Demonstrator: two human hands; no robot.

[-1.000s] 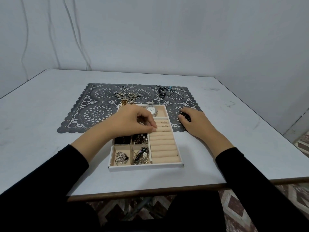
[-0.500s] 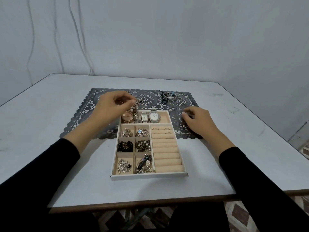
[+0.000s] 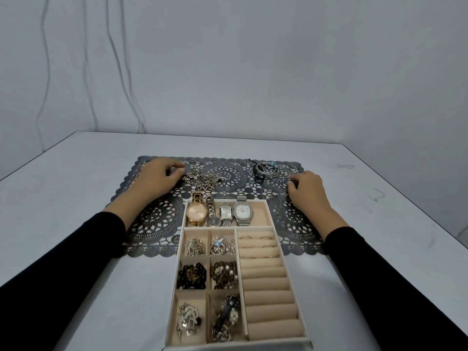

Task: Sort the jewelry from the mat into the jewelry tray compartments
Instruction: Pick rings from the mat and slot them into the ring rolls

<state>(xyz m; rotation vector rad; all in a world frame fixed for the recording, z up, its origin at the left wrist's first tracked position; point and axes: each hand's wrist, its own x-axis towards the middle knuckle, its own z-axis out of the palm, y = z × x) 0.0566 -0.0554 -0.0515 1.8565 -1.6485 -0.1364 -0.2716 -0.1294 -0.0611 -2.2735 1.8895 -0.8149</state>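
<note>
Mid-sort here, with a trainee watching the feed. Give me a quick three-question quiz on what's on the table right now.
1. How many wristwatches lie in the far, wide compartment of the beige compartmented jewelry tray?
2. True or false: every beige padded ring roll holds a ring.
3. Which hand is at the tangled pile of metal chains on the dark grey lace mat? A) left B) right C) neither

Key
1. Four.
2. False: only the farthest rolls hold rings.
3. A: the left hand is at the pile.
</note>
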